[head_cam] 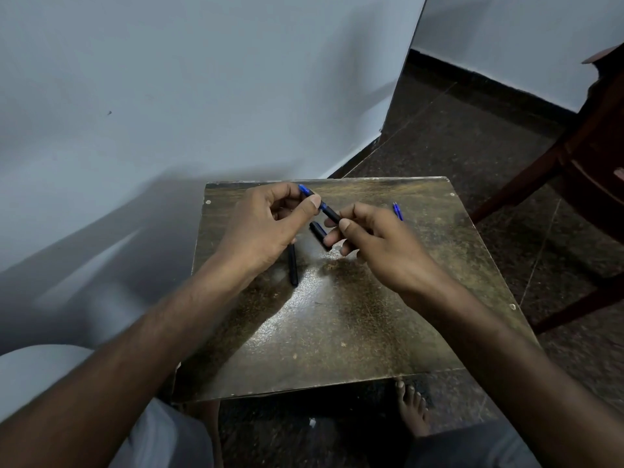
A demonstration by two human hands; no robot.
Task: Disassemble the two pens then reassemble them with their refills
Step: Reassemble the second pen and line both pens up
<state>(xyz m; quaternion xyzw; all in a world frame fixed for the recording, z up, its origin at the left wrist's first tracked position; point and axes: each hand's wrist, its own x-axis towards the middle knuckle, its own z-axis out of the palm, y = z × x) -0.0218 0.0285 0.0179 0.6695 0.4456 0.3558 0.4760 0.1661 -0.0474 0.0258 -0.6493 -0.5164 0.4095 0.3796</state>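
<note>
A black pen with blue ends [327, 209] is held above the small brown table [354, 325]. My left hand [266, 224] pinches its far blue end, and my right hand [374, 238] grips its near black end. Under my hands, a short black pen piece [318, 232] lies on the table. A long black barrel [292, 265] lies by my left wrist. A thin blue piece [398, 211] rests beyond my right hand, partly hidden by it.
The table stands against a pale wall [169, 96] at the left. A dark wooden chair [587, 157] stands at the right on the dark floor. My bare foot [413, 408] shows under the table's near edge.
</note>
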